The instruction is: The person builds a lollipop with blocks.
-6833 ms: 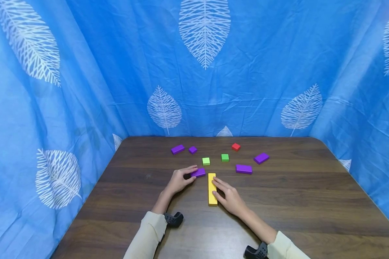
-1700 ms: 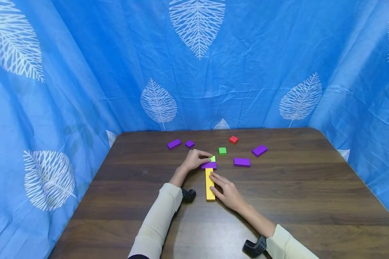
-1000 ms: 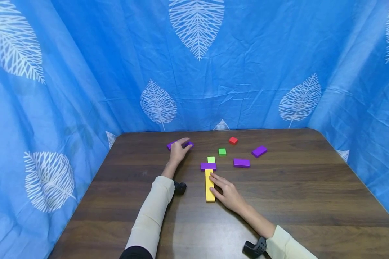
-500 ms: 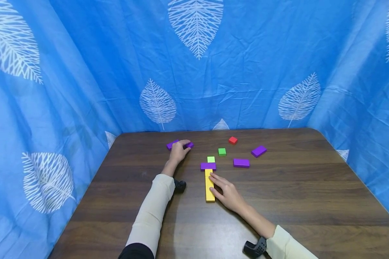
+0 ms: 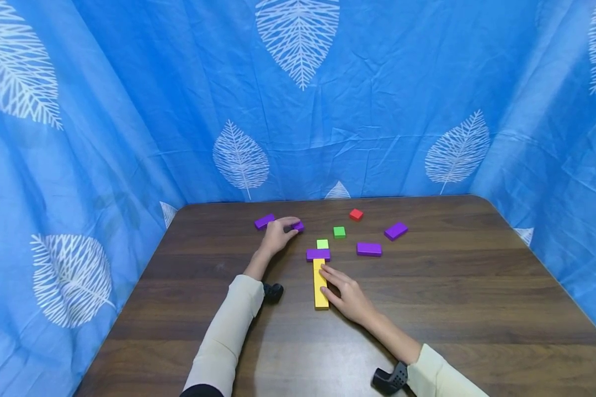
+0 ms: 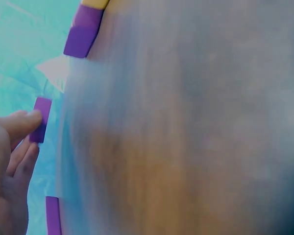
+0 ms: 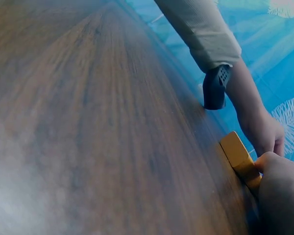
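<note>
At the back left of the table, my left hand [image 5: 276, 234] pinches a small purple block [image 5: 298, 226] between thumb and fingers. The left wrist view shows the same small block [image 6: 45, 110] lifted off the wood at the thumb tip. My right hand [image 5: 350, 298] rests against the right side of a long yellow bar [image 5: 320, 289], fingers extended and thumb nearer the bar's front end. Across the bar's far end lies a purple block [image 5: 318, 255], making a T shape. A light green block [image 5: 322, 243] sits right behind that purple block.
Another purple block [image 5: 264, 221] lies beside the left hand. A green block [image 5: 339, 232] and a red block [image 5: 356, 215] are behind and right of the T. Two purple blocks [image 5: 369, 249] lie further right. A blue curtain [image 5: 377, 99] hangs behind the table's [image 5: 452, 264] back edge.
The left hand set the light green block behind the purple crosspiece, reached to the back left, and now carries the small purple block slightly right. The right hand stays at the yellow bar.
</note>
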A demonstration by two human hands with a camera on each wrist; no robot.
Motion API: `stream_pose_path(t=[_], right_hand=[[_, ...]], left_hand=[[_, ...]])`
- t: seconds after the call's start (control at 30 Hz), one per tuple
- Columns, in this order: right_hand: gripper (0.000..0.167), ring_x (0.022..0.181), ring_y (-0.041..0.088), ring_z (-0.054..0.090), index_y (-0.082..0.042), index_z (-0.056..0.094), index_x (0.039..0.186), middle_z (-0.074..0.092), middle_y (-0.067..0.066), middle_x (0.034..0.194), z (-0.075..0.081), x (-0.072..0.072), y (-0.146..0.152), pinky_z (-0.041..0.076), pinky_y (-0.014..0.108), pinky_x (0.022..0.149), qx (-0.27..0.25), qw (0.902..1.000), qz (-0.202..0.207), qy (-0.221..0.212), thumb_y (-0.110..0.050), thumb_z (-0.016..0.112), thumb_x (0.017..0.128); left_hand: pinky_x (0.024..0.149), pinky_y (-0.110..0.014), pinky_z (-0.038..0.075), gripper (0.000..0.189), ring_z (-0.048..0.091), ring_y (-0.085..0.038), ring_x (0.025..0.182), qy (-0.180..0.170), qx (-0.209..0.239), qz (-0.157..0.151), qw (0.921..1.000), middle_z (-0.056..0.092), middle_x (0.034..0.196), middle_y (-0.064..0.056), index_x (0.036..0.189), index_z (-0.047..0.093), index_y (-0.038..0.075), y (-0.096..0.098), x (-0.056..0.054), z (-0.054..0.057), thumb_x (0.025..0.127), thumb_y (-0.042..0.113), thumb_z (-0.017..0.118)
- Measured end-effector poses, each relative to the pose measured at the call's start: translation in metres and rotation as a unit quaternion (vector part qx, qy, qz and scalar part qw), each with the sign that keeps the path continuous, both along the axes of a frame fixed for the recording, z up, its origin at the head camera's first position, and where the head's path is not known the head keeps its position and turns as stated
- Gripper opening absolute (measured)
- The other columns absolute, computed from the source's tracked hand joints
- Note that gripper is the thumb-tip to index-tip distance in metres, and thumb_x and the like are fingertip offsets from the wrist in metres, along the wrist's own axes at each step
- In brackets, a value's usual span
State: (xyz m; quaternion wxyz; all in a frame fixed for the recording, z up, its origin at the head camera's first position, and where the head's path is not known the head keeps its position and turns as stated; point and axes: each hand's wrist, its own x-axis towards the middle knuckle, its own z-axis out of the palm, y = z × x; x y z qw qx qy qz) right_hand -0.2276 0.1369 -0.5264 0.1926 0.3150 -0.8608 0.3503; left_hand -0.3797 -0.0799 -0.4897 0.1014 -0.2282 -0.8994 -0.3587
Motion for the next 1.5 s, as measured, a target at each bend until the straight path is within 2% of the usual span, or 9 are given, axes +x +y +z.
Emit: stream_pose_path(t=[0.17,0.3,0.43,0.57,0.77,0.97,1.2,1.5], right_hand=[[0.04,0.115,0.032,0.051,0.003,0.057,0.122,0.052,0.015,0.13,0.002,0.0,0.0,0.042,0.045,0.095,0.003,1.0,0.0,-0.003,-0.015,0.064,0.087],[0.04,0.116,0.032,0.051,0.002,0.057,0.123,0.052,0.015,0.13,0.002,0.0,0.0,0.041,0.044,0.096,0.006,1.0,-0.001,-0.005,-0.015,0.064,0.087],[0.04,0.117,0.03,0.051,0.002,0.057,0.123,0.052,0.015,0.13,0.004,0.001,0.0,0.041,0.043,0.096,0.009,0.9999,-0.002,-0.006,-0.014,0.064,0.087],[0.041,0.117,0.029,0.05,0.003,0.057,0.123,0.052,0.015,0.13,0.005,0.001,-0.001,0.042,0.042,0.095,0.009,0.9999,-0.002,-0.005,-0.014,0.065,0.087],[0.041,0.118,0.03,0.05,0.003,0.057,0.123,0.051,0.016,0.131,0.006,0.001,0.0,0.041,0.042,0.096,0.006,0.9999,0.0,-0.01,-0.014,0.064,0.087],[0.041,0.118,0.029,0.049,0.003,0.056,0.124,0.051,0.016,0.131,0.008,0.0,0.0,0.041,0.042,0.096,0.008,0.9998,0.003,-0.016,-0.015,0.064,0.087],[0.041,0.118,0.029,0.049,0.003,0.056,0.123,0.051,0.015,0.131,0.008,-0.001,0.001,0.041,0.042,0.096,0.006,0.9999,0.001,-0.014,-0.015,0.064,0.087],[0.041,0.119,0.029,0.049,0.002,0.056,0.124,0.051,0.015,0.132,0.008,-0.001,0.0,0.041,0.042,0.096,0.005,0.9998,0.003,-0.02,-0.015,0.063,0.088]], left_hand=[[0.096,-0.035,0.042,0.029,0.056,-0.021,0.112,-0.036,-0.007,-0.065,0.9972,0.063,0.116,-0.008,0.115,0.066,0.007,0.002,0.01,0.003,0.086,0.011,0.066],[0.095,-0.035,0.043,0.028,0.056,-0.02,0.112,-0.061,-0.022,-0.09,0.9938,0.064,0.115,-0.007,0.114,0.066,0.008,0.002,0.014,0.001,0.086,0.01,0.065],[0.094,-0.033,0.044,0.029,0.056,-0.019,0.111,-0.07,-0.033,-0.106,0.9914,0.064,0.114,-0.007,0.115,0.066,0.008,0.002,0.015,-0.002,0.085,0.009,0.066],[0.093,-0.033,0.044,0.031,0.056,-0.019,0.111,-0.078,-0.026,-0.107,0.9908,0.063,0.116,-0.006,0.117,0.065,0.009,0.001,0.015,-0.003,0.085,0.012,0.067],[0.096,-0.032,0.042,0.03,0.055,-0.017,0.112,-0.076,0.0,-0.078,0.994,0.063,0.117,-0.004,0.117,0.065,0.01,-0.002,0.016,-0.003,0.088,0.017,0.064],[0.094,-0.033,0.044,0.027,0.058,-0.018,0.109,-0.068,-0.005,-0.064,0.9956,0.065,0.112,-0.005,0.114,0.068,0.011,0.0,0.018,-0.005,0.088,0.019,0.063],[0.093,-0.032,0.045,0.026,0.059,-0.017,0.107,-0.057,-0.015,-0.093,0.9939,0.066,0.11,-0.004,0.112,0.068,0.011,0.004,0.016,-0.005,0.088,0.019,0.063],[0.092,-0.032,0.045,0.024,0.059,-0.017,0.107,-0.069,-0.018,-0.111,0.9912,0.067,0.108,-0.003,0.111,0.069,0.01,0.007,0.018,-0.001,0.089,0.016,0.062]])
